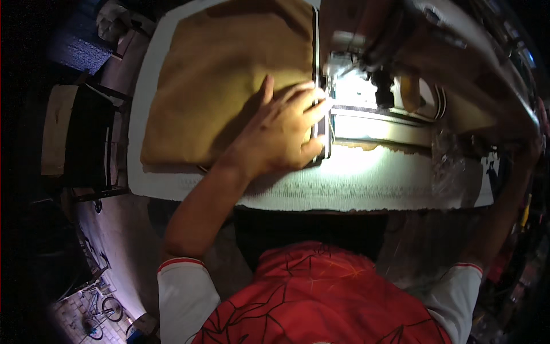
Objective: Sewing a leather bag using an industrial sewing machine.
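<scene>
A brown piece of fabric (229, 69) lies on the sewing table, its right edge bordered by a black-and-white striped trim (315, 46). My left hand (281, 126) rests palm down on this edge with its fingers spread, the fingertips on the trim close to the needle area. The lit sewing machine (452, 57) stands just to the right, its presser foot (330, 83) beside my fingers. Stretched out to the far right, my right hand (530, 150) is at the machine's right end; its fingers are too dark and small to make out.
The white sewing table (366, 189) has a ragged front edge. A striped band (378, 113) runs across the machine bed. Clear plastic (447, 155) lies at the right. To the left stands a chair or rack with dark and tan material (86, 132). A bicycle (106, 312) is at the lower left.
</scene>
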The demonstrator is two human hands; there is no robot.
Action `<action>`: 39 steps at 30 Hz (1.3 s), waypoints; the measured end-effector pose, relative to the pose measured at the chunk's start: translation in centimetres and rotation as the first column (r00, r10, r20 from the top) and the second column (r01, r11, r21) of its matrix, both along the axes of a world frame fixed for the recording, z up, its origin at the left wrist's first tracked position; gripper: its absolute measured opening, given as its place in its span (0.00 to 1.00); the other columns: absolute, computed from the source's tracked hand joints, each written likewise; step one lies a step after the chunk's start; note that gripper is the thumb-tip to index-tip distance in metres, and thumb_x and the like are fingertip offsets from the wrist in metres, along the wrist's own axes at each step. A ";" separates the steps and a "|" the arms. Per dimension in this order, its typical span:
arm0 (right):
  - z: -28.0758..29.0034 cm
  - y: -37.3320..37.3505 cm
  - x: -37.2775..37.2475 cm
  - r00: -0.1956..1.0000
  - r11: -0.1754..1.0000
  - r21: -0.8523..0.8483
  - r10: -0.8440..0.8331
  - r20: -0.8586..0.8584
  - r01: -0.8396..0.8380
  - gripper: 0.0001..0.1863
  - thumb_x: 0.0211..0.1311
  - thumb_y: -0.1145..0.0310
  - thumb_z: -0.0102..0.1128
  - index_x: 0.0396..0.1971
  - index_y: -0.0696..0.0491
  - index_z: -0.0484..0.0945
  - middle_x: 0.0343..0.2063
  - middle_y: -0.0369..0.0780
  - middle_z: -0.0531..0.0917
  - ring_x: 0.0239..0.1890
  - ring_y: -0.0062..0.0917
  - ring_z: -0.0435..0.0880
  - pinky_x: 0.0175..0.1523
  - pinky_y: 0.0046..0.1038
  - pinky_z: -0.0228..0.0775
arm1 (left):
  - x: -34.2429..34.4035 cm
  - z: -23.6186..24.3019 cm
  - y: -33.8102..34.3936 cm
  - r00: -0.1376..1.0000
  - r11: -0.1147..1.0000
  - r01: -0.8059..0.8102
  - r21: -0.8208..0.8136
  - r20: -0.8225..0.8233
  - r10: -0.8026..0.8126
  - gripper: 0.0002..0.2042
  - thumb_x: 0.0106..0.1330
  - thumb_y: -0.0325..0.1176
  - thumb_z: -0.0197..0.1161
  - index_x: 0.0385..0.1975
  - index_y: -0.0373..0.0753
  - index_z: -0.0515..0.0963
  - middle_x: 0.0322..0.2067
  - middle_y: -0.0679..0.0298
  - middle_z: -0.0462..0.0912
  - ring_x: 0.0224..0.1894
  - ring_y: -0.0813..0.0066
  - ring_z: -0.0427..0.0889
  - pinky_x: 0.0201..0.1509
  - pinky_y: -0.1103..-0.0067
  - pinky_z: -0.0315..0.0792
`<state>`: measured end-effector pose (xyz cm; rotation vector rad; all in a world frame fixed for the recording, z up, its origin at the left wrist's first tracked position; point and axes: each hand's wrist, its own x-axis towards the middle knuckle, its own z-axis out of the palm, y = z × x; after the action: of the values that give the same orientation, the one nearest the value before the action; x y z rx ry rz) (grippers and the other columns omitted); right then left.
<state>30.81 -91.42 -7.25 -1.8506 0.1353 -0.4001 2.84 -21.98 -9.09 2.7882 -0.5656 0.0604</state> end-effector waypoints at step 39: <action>6.4 -2.8 -3.0 0.999 0.977 0.212 -0.027 0.023 0.022 0.18 0.62 0.54 0.60 0.25 0.56 0.77 0.25 0.44 0.80 0.23 0.30 0.72 0.30 0.37 0.66 | 0.2 -1.0 -0.8 1.000 0.993 0.007 -0.115 0.028 -0.004 0.25 0.60 0.40 0.54 0.59 0.40 0.72 0.61 0.58 0.68 0.67 0.62 0.63 0.71 0.43 0.40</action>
<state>27.82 -94.23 -0.81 -1.6350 0.1765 -0.4105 3.03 -22.75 -10.04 2.6772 -0.5577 0.1267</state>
